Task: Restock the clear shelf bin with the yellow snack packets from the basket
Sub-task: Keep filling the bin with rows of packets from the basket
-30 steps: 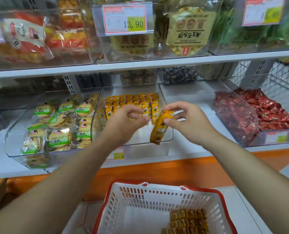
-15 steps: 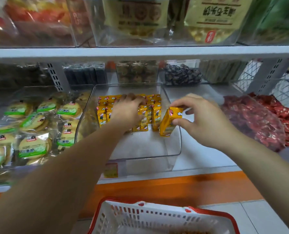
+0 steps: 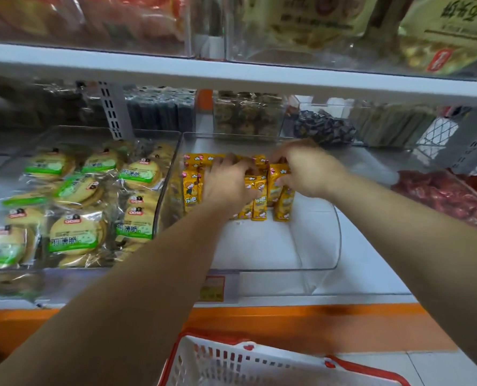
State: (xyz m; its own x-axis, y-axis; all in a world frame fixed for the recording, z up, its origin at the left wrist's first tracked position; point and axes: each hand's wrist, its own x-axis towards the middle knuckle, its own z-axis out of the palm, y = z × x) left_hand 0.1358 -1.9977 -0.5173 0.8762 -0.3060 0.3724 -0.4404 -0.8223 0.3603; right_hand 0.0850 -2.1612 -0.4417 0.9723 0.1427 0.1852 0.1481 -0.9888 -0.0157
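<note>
By my judgement, the yellow packet [image 3: 283,204] should go down upright, snug against the right end of the row of packets [image 3: 191,190] at the far end of the clear bin [image 3: 339,246], with the row braced against toppling. The left hand [image 3: 229,185] lies with fingers flat across the row, pressing it. The right hand [image 3: 307,171] reaches in from the right, fingers and thumb curled round that one packet, above the near basket [image 3: 226,360].

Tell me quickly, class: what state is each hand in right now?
Left hand: open, fingers resting on the packets in the bin.
Right hand: closed on the end packet at the row's right.
</note>
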